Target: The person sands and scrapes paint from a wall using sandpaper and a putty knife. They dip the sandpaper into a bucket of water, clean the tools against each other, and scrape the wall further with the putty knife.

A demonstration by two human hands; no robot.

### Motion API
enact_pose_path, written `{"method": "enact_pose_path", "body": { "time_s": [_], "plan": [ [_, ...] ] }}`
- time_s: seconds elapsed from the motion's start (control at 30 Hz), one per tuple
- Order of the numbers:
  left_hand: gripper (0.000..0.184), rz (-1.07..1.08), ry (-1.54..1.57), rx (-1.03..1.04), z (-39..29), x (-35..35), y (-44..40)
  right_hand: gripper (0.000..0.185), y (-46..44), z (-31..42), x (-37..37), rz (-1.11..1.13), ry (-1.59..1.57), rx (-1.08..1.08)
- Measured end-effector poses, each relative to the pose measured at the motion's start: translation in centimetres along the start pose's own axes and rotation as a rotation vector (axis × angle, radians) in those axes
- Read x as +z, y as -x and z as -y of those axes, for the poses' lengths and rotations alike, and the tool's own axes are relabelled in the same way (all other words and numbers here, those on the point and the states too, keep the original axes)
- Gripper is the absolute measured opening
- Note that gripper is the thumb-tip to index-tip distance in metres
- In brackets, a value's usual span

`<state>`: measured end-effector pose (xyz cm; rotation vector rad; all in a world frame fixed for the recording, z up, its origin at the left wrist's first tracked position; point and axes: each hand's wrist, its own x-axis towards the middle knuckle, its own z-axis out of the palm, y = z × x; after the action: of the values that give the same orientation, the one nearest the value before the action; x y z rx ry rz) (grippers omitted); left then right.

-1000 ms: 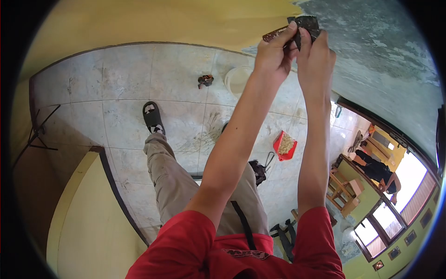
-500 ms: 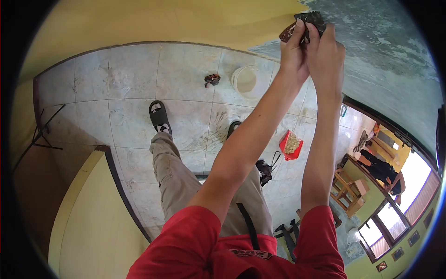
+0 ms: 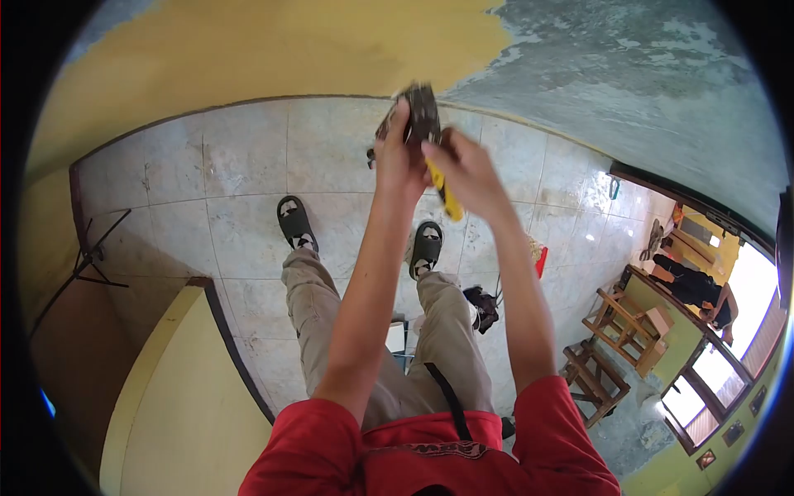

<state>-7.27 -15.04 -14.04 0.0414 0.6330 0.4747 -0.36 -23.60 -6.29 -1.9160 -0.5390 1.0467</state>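
My left hand [image 3: 395,161] grips a dark, stiff, flat piece with a brown side [image 3: 420,112], which resembles worn sandpaper; motion blurs it. Closed around a yellow-handled tool [image 3: 449,198] is my right hand [image 3: 475,178], just right of the left one. The handle's lower end sticks out below the fingers, while its head is hidden by the dark piece and my hands. Both hands are held above the tiled floor, apart from the wall, which is part yellow paint [image 3: 331,50] and part bare, patchy grey [image 3: 612,83].
My sandalled feet [image 3: 427,246] stand on the tiles [image 3: 248,157]. Beyond my right forearm shows a red dustpan [image 3: 542,263]. A dark bundle [image 3: 481,307] lies near my leg. Wooden stools [image 3: 624,326] stand right, a pale panel [image 3: 178,380] left. Another person [image 3: 691,289] is beyond the doorway.
Both hands have come down and left, away from the wall, with the dark piece. The yellow handle now shows in my right hand. My arms now cover the white bucket.
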Motion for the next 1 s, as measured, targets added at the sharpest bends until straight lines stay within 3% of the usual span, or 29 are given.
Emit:
{"method": "enact_pose_path", "body": {
  "time_s": [0.07, 0.17, 0.23, 0.3, 0.37, 0.43, 0.47, 0.5, 0.57, 0.7, 0.77, 0.8, 0.87, 0.9, 0.97, 1.0],
  "plan": [
    [0.032, -0.035, -0.159, 0.064, 0.2, -3.4, 1.7, 0.022, 1.2, -1.1, 0.8, 0.059, -0.030, 0.046],
    [0.037, -0.208, -0.092, -0.019, -0.5, -10.8, 4.9, 0.024, 1.1, -0.4, 1.0, -0.034, 0.009, 0.134],
    [0.039, -0.282, -0.209, -0.053, -1.0, -15.8, 7.5, 0.027, -0.5, 3.2, -0.1, -0.161, -0.272, -0.149],
    [0.040, -0.341, -0.320, -0.066, -0.8, -20.3, 10.4, 0.027, -2.5, 6.1, -1.2, -0.205, -0.303, -0.400],
    [0.042, -0.547, -0.406, -0.144, -0.7, -23.9, 13.1, 0.027, -5.2, 4.9, -1.5, -0.219, -0.359, -0.382],
    [0.042, -0.596, -0.412, -0.176, -0.5, -25.8, 15.1, 0.026, -5.9, 2.8, -1.3, -0.227, -0.399, -0.384],
    [0.042, -0.648, -0.413, -0.215, -0.4, -26.0, 15.4, 0.026, -5.5, 0.4, -0.8, -0.232, -0.312, -0.184],
    [0.042, -0.639, -0.408, -0.207, -0.4, -25.4, 15.1, 0.025, -5.1, -1.5, -0.5, -0.236, -0.222, 0.013],
    [0.042, -0.595, -0.452, -0.236, -0.7, -23.2, 14.6, 0.021, -3.1, -3.7, -0.1, -0.186, -0.322, 0.085],
    [0.051, -0.225, -0.484, -0.153, -0.4, -12.3, 8.8, 0.019, -0.9, -0.5, -1.6, -0.202, -0.310, 0.062],
    [0.053, -0.004, -0.384, -0.067, 0.2, -5.0, 5.4, 0.023, -0.2, 4.1, -2.7, -0.295, 0.163, -0.067],
    [0.054, 0.125, -0.283, -0.017, 0.6, -2.3, 3.9, 0.023, -0.3, 5.3, -3.2, -0.291, 0.163, -0.067],
    [0.052, 0.261, -0.049, 0.046, 1.0, 4.0, 2.1, 0.028, -0.9, 7.0, -4.9, -0.406, 0.584, -0.241],
    [0.049, 0.268, 0.016, 0.060, 1.4, 6.0, 1.3, 0.028, -0.9, 8.0, -5.3, -0.401, 0.586, -0.242],
    [0.045, 0.276, 0.085, 0.080, 2.0, 8.9, -0.2, 0.030, -1.1, 9.8, -6.1, -0.558, 0.901, -0.293],
    [0.039, 0.286, 0.091, 0.086, 2.1, 10.0, -0.7, 0.029, -1.3, 10.5, -6.6, -0.539, 0.855, -0.290]
  ]
}}
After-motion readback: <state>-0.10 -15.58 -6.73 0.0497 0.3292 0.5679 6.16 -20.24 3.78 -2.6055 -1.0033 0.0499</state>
